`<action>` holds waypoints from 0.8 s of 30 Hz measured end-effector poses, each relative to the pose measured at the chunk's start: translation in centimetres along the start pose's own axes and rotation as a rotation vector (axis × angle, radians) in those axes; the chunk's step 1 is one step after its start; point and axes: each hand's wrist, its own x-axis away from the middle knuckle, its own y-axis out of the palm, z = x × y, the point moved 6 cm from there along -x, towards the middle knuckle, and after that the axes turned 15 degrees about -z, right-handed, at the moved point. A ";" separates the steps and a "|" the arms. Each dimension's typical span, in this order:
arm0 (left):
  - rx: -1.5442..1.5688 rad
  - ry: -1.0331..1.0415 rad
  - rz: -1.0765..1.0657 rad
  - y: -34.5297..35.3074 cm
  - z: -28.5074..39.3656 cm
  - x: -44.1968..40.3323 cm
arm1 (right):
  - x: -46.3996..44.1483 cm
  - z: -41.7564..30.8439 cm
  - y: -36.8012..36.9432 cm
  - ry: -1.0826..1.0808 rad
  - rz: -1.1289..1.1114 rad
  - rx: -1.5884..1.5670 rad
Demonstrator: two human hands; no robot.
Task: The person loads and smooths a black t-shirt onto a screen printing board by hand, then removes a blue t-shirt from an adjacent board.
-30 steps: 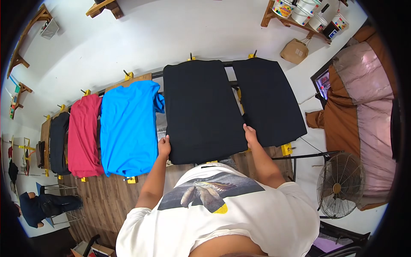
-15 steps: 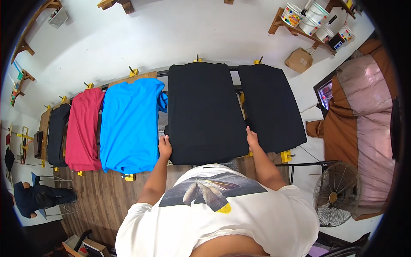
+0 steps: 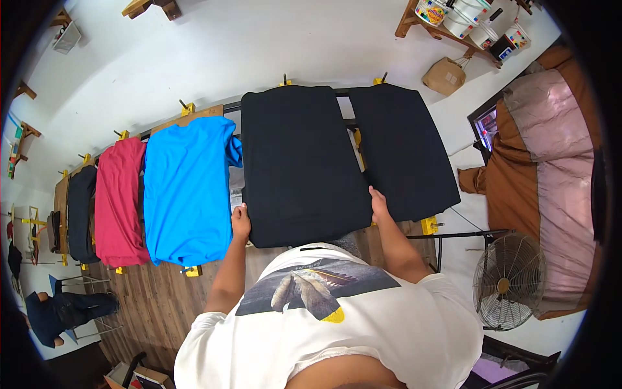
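Two hands are at the sides of one large black cloth, which lies spread over a flat support in the middle of the rack, directly before you. Your left hand is closed at its left edge, near the lower corner, and your right hand grips the opposite edge, with the thumb on top (some of your fingers are hidden, so I judge the grip from the thumbs and the curled shape). The step in hand, I believe, is to set this cloth straight over its support. The upper face looks already quite smooth, so the next move calls for a light and equal pull from both sides, without twisting it.

Just beside, on the right, lies a second black cloth; on the left come a blue cloth with more wrinkles, then a red cloth. Yellow clamps show along the rack.

About writing, little can be read. The white buckets on the shelf bear coloured labels, but their letters are too small for me. The paper bag has a pale tag, also unreadable. Your white T-shirt carries a feather print, with tiny lettering above it that I cannot make out.
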 end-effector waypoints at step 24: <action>-0.108 0.103 0.121 -0.2 -1.0 0.0 | 0.6 -1.6 0.3 -0.244 0.190 0.652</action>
